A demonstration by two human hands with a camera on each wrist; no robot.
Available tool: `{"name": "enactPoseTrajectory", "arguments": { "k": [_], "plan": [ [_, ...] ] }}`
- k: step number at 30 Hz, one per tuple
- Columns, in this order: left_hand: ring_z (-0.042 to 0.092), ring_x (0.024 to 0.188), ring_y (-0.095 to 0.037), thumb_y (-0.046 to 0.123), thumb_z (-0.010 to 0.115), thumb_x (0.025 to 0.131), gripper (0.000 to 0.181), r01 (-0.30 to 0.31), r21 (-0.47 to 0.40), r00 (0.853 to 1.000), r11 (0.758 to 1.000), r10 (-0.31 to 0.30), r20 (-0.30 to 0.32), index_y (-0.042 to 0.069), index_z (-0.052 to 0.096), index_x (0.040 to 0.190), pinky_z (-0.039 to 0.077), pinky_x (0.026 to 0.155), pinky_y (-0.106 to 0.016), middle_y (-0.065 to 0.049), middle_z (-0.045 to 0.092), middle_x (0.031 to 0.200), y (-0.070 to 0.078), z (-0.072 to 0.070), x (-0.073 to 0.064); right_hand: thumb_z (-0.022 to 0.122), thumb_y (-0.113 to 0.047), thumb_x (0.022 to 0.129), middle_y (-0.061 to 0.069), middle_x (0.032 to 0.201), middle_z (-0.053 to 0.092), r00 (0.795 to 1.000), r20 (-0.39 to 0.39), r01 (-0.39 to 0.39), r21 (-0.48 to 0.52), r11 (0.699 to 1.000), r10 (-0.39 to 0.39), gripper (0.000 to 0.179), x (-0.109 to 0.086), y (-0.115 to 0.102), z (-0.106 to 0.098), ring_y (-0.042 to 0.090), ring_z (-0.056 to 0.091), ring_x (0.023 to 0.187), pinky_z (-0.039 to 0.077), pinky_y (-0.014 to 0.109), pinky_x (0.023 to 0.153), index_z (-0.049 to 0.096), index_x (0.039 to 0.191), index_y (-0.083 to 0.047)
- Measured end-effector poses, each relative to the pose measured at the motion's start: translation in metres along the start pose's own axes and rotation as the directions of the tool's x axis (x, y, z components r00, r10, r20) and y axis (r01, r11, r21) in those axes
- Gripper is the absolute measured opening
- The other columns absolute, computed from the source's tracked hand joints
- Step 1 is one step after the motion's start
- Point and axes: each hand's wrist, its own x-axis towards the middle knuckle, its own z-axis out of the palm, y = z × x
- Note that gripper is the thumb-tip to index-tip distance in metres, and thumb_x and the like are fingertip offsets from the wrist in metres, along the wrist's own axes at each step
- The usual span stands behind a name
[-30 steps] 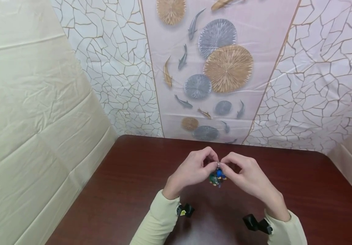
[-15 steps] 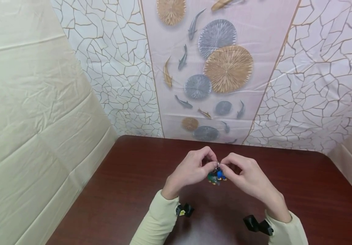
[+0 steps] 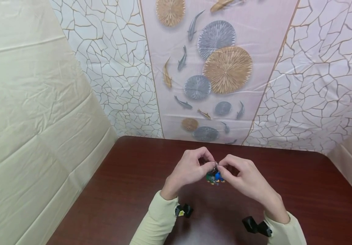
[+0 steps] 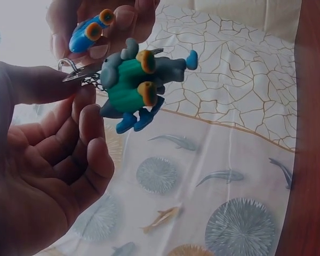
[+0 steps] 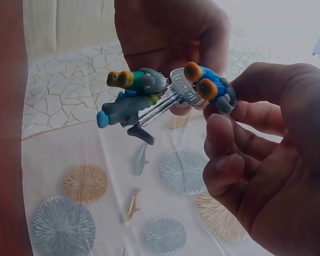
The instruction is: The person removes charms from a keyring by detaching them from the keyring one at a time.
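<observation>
Two-handed pinch on a small keychain, seen from the head and from both wrists. We see the left hand with its grip nearly closed, thumb and index finger meeting on the keychain's metal fittings; in the left wrist view a curved ring and a short chain show beside the thumb. The remaining left fingers curl loosely toward the palm. The right hand likewise pinches the keychain between thumb and forefinger, at the end where the blue figurine sits; we cannot tell the exact point of contact, since that figurine partly covers the fingertips. We note its other fingers bent beneath. Between the two grips hang the green-and-grey figurine and a metal charm with a raised-letter disc and slender bars.

In the head view we find the keychain held above the dark red-brown surface, right of centre. Both forearms, in pale sleeves, enter from the near edge and slant inward until the fingertips almost meet; each wrist carries a black device. Behind stands a patterned cloth printed with fish and round discs.
</observation>
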Motion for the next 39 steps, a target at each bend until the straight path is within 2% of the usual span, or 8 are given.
{"name": "enactPoseTrajectory", "arguments": {
  "k": [4,10,16,23,31,35,39],
  "plan": [
    [0.058,0.063,0.003,0.016,0.068,0.088,0.004,0.009,-0.019,1.0,1.0,-0.009,-0.012,0.016,0.068,0.084,0.05,0.058,-0.017,0.005,0.069,0.074,0.001,0.0,-0.001,0.068,-0.003,0.088,-0.016,0.07,0.053,1.0,0.004,-0.008,0.017,1.0,0.008,0.022,0.0,-0.001,0.001,-0.002,0.049,0.061,0.041,0.015,0.055,0.064,0.085,-0.025],
    [0.057,0.062,0.002,0.015,0.068,0.087,0.004,-0.013,-0.017,0.999,1.0,0.012,-0.041,0.016,0.068,0.083,0.05,0.057,-0.017,0.005,0.069,0.074,0.003,0.0,-0.001,0.069,-0.004,0.088,-0.015,0.073,0.056,1.0,-0.009,-0.021,0.031,0.999,0.022,0.022,0.0,-0.002,0.003,-0.001,0.05,0.064,0.042,0.017,0.055,0.065,0.086,-0.025],
    [0.056,0.061,-0.001,0.013,0.068,0.087,0.004,-0.024,-0.025,0.998,0.999,0.022,-0.056,0.014,0.066,0.084,0.048,0.057,-0.018,0.002,0.068,0.074,0.003,-0.001,-0.001,0.07,0.0,0.084,-0.013,0.076,0.059,0.998,-0.057,0.016,0.033,0.999,-0.014,0.024,0.001,-0.001,0.007,-0.001,0.051,0.065,0.041,0.015,0.057,0.066,0.086,-0.024],
    [0.053,0.064,-0.001,0.01,0.062,0.09,0.006,-0.11,-0.011,0.994,0.994,0.11,-0.023,0.014,0.056,0.092,0.047,0.058,-0.016,0.003,0.063,0.077,0.007,0.002,-0.003,0.07,0.01,0.074,-0.011,0.07,0.056,0.987,-0.142,0.076,0.04,0.996,-0.069,0.03,0.0,0.001,0.008,-0.001,0.047,0.058,0.036,0.012,0.051,0.064,0.079,-0.02],
    [0.057,0.071,0.0,0.007,0.064,0.093,0.009,-0.263,0.067,0.964,0.962,0.264,-0.004,0.01,0.06,0.101,0.047,0.065,-0.01,0.001,0.067,0.084,0.013,0.0,-0.004,0.068,0.008,0.076,-0.015,0.071,0.055,0.991,-0.114,0.074,0.025,0.997,-0.07,0.03,0.0,-0.004,0.003,-0.002,0.047,0.06,0.037,0.011,0.053,0.064,0.079,-0.022],
    [0.059,0.071,0.0,0.009,0.066,0.092,0.004,-0.314,0.187,0.945,0.931,0.326,-0.034,0.011,0.063,0.095,0.045,0.066,-0.008,0.003,0.071,0.086,0.014,-0.001,-0.004,0.067,0.005,0.078,-0.017,0.072,0.054,0.996,-0.082,0.026,0.016,1.0,-0.025,0.029,-0.001,-0.005,-0.001,-0.002,0.048,0.059,0.037,0.011,0.053,0.064,0.079,-0.023],
    [0.061,0.072,-0.002,0.009,0.066,0.091,0.005,-0.338,0.289,0.927,0.896,0.37,-0.062,0.012,0.064,0.089,0.045,0.068,-0.008,0.003,0.072,0.088,0.015,-0.001,-0.005,0.067,0.005,0.08,-0.017,0.072,0.054,0.998,-0.064,0.006,0.018,1.0,-0.004,0.029,-0.001,-0.007,-0.002,-0.001,0.049,0.059,0.038,0.012,0.052,0.063,0.08,-0.024]
  ]
}}
